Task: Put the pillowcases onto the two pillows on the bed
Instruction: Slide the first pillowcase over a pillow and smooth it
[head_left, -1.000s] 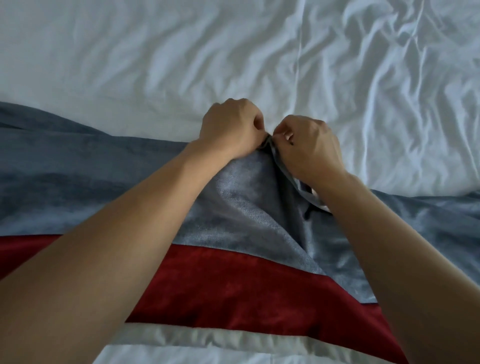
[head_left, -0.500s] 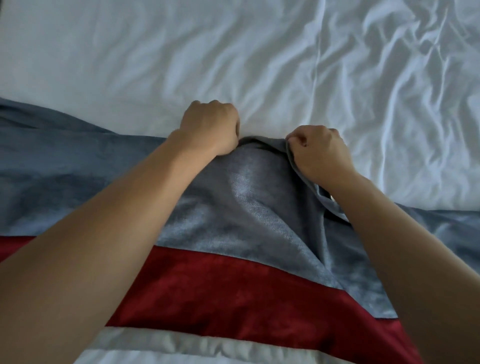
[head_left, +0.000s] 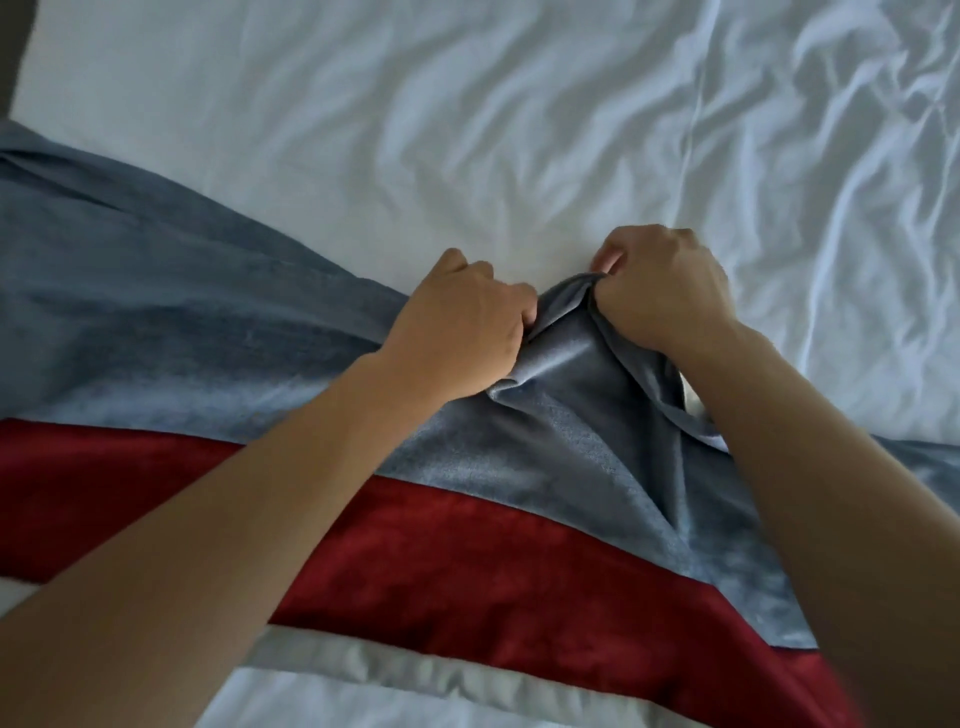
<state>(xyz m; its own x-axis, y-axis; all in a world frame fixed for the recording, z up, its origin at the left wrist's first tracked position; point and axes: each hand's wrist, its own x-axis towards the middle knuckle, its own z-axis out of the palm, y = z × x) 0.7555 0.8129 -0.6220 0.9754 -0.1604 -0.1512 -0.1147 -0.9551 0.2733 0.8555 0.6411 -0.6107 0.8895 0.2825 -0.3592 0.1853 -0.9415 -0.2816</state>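
Right now both hands are bunched on the far edge of the blue, red and grey striped pillowcase (head_left: 260, 322), which lies across the near side of the bed on the wrinkled white sheet (head_left: 519, 130). The left hand (head_left: 462, 332) has its fingers curled round a fold of the blue fabric; the right hand (head_left: 660, 291) pinches the raised ridge of the same edge, just beside the left, with the cloth peaked between them. A slit of white shows under the right wrist, probably the pillow or the sheet through the opening; I cannot tell which, and no pillow is plainly in view.

The step in hand looks like closing or tidying the opening along this edge. To do it well, each hand should hold only one layer, so the two sides of the opening are matched rather than twisted. Working along the edge in short stretches, with the fabric kept taut between the hands, would flatten the peak. Pulling too hard at one point could drag the whole case across the sheet, so a firm, even tension suits this soft, plush-looking cloth.
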